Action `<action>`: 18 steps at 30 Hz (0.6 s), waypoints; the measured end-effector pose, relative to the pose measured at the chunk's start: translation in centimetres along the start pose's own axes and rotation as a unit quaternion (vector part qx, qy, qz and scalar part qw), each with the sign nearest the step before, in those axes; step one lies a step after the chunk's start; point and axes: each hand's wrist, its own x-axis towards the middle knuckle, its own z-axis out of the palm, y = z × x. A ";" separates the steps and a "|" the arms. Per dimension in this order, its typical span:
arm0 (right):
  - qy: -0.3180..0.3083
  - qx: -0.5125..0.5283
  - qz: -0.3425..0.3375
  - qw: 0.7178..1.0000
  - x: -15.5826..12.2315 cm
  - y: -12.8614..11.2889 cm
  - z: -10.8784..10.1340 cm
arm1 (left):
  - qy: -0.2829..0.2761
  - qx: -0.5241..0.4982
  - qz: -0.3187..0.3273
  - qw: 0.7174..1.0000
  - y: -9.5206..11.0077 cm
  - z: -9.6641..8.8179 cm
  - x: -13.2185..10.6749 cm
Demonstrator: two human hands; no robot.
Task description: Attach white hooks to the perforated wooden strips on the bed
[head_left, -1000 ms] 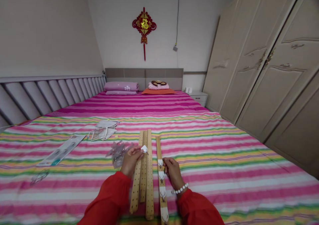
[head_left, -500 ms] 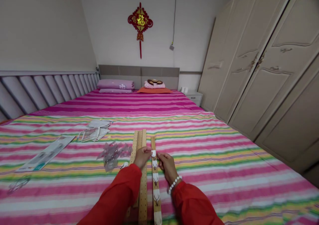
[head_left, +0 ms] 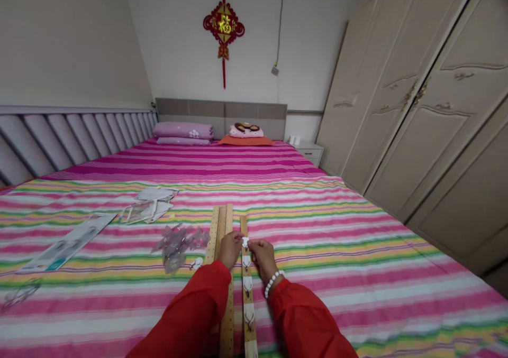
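Observation:
A narrow wooden strip lies lengthwise on the bed and carries a row of white adhesive hooks. At its far part, a white hook sits between my hands. My left hand pinches its left side with thumb and forefinger. From the right, the closed fingertips of my right hand hold its other edge. Under my left wrist run wooden rulers with rows of small holes. One loose white hook rests left of them, beside a heap of clear plastic pieces.
Flat packets and a long packaging card lie on the left of the striped bedsheet. A thin clear item is near the left edge. Folded bedding lies by the headboard; a wardrobe stands at right.
My right hand has moved left and up, so its fingertips now meet the far white hook. My left hand stays at the hook. The view has shifted slightly.

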 end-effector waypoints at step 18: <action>0.026 -0.034 -0.038 0.998 0.9 1.4 0.3 | 0.036 0.191 0.172 0.966 -1.0 0.4 -0.5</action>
